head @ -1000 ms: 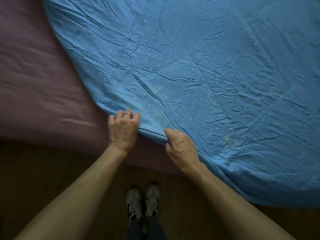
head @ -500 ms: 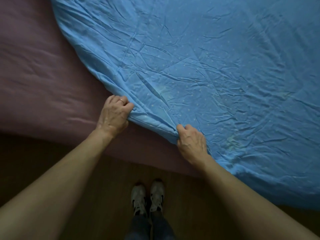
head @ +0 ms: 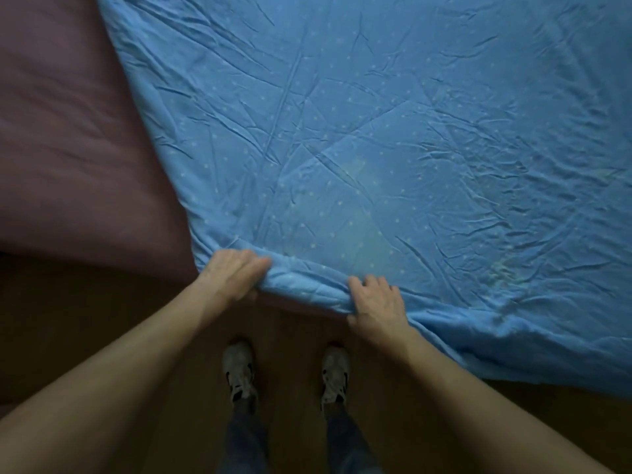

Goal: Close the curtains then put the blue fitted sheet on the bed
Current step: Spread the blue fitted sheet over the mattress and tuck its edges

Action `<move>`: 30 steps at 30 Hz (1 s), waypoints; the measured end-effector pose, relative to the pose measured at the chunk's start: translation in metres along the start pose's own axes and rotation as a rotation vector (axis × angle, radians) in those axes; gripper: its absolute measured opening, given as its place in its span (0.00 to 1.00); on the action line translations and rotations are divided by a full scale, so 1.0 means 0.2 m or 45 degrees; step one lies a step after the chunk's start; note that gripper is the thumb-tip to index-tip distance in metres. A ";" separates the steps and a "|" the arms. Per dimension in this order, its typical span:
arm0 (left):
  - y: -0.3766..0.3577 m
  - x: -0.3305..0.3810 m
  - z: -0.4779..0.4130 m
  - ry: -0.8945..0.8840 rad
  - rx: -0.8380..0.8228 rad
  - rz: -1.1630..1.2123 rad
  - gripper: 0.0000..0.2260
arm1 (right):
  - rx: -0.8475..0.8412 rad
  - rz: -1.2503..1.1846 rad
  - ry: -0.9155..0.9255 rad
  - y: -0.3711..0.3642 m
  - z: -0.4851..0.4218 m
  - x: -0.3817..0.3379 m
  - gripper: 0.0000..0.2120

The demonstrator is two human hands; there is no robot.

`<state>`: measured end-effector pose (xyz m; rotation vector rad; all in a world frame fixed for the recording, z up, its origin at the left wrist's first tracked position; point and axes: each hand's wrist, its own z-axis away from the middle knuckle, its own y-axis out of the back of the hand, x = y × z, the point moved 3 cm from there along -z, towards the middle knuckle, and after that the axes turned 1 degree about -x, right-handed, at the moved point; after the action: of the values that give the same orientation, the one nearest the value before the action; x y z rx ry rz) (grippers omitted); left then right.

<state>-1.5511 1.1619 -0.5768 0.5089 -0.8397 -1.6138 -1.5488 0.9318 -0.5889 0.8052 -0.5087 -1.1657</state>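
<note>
Sheet first: the blue fitted sheet (head: 376, 148) fills most of my view, light blue with small pale dots, heavily creased, and spread across the right and middle of the bed (head: 68, 148). The bed's mauve cover is bare on the left. The sheet's near edge bunches into a thick roll along the bed's front side, and on the right it hangs down over that side toward the wooden floor (head: 85, 319). The sheet and bed both run out of frame at the top and sides, so I cannot see the far corners or tell whether any corner is tucked. The light is dim, and I cannot make out any elastic in the bunched hem. My left hand (head: 232, 275) grips the sheet's near left corner at the bed's edge, fingers curled over the fabric and fingertips buried in it. My right hand (head: 376, 306) pinches the rolled hem just beside it, fingers on top and thumb at the lower side. Below, two pale shoes (head: 239, 371) stand apart on the floor.
</note>
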 end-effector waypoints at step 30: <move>-0.12 -0.48 0.26 -0.252 0.207 -0.175 0.09 | -0.143 -0.269 0.208 0.13 -0.14 -0.71 0.10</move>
<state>-1.5824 1.2694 -0.5729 0.5367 -1.1109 -1.7505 -1.5603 1.0772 -0.5790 0.8632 -0.2249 -1.2979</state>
